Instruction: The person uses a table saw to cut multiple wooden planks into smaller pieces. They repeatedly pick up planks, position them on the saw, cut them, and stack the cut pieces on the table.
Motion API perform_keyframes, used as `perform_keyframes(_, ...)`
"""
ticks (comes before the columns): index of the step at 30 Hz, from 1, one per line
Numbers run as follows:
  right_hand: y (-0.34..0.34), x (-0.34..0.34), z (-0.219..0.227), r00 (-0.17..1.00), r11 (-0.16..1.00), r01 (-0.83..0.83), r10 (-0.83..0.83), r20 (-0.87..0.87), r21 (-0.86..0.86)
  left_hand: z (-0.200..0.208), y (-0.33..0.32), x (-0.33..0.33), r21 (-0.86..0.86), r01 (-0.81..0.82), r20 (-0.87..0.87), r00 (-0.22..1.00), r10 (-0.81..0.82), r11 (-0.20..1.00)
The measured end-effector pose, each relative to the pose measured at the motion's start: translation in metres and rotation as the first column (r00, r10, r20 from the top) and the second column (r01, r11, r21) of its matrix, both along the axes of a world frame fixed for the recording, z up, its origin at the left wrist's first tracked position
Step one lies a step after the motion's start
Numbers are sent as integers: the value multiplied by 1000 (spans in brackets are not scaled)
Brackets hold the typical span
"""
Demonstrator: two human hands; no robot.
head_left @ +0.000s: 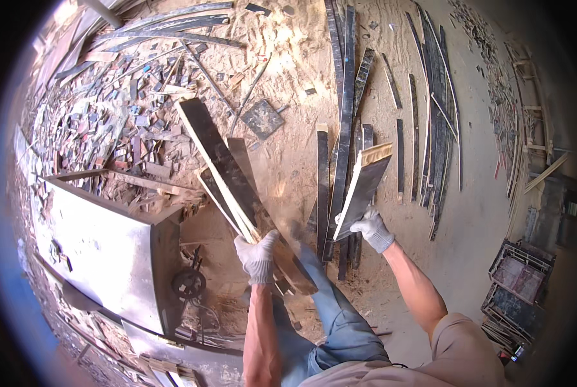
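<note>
My left hand (pixel 257 255), in a pale knit glove, is closed around a long dark-faced plywood board (pixel 220 151) with a light raw edge. The board slants away up and to the left. A second light-edged strip (pixel 216 193) lies alongside it on the left; whether my hand grips that one too is hard to tell. My right hand (pixel 374 231), gloved the same way, grips the near end of a shorter dark plywood board (pixel 370 185), whose pale end points away from me. A gap separates the two boards. Parts of my fingers are hidden behind them.
At the left stands a pale metal machine table (pixel 101 238) with a dark wheel (pixel 188 282) beside it. Small wood offcuts (pixel 143 119) pile up beyond. Long dark strips (pixel 348 84) lie on the dusty ground ahead, more strips (pixel 438 116) to the right. A dark metal frame (pixel 519 277) stands far right.
</note>
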State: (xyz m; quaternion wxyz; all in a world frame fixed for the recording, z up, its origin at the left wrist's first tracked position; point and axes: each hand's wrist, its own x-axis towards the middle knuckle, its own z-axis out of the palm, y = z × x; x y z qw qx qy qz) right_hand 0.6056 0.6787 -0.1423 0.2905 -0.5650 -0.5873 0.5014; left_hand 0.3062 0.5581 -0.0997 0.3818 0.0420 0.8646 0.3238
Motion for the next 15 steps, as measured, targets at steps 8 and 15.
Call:
perform_keyframes(8,78,-105,160,693,829,102,-456,-558,-550,229,-51,-68,-33,121,-499,858,-121,992)
perform_keyframes(15,-59,-143,147,723,719,-104,-420,-549,-688,319,-198,-99,-70,75,-672,734,-103,995)
